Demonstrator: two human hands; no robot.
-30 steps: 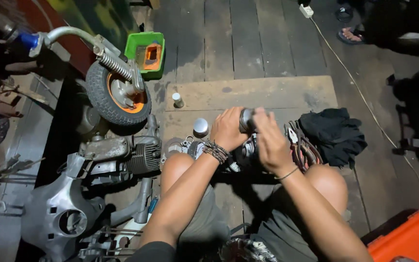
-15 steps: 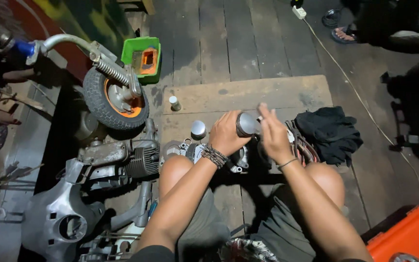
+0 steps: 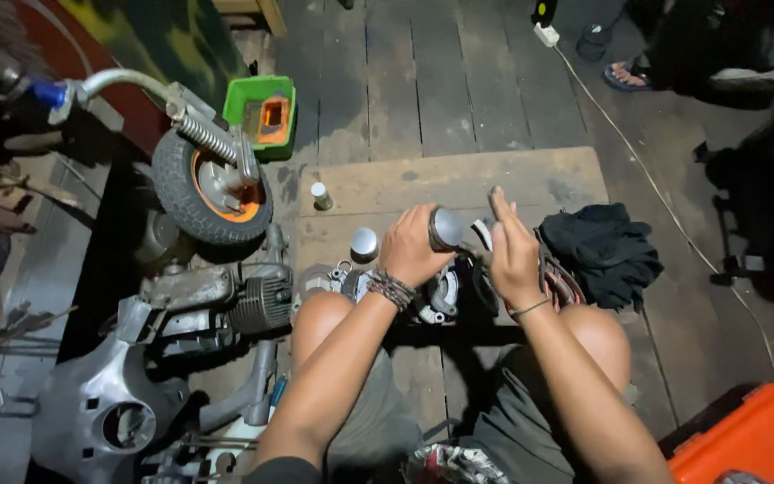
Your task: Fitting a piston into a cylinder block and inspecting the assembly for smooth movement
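My left hand (image 3: 414, 246) is closed around a grey metal cylinder (image 3: 445, 229), holding it above my knees. My right hand (image 3: 512, 251) is beside the cylinder, fingers straight and spread, its palm facing the cylinder's end. Beneath both hands lies a metal engine part (image 3: 441, 296) with a round housing on a flat board (image 3: 459, 184). A beaded bracelet circles my left wrist and a thin band my right.
A small scooter with an orange-rimmed front wheel (image 3: 208, 193) lies dismantled at left, its finned engine (image 3: 257, 305) near my left knee. A green tray (image 3: 266, 112), a small can (image 3: 321, 195), a round metal cap (image 3: 365, 244), a black cloth (image 3: 606, 251), an orange case (image 3: 754, 439), a cable (image 3: 638, 161).
My right hand came off the cylinder's end and opened its fingers upward. My left hand kept its hold on the cylinder.
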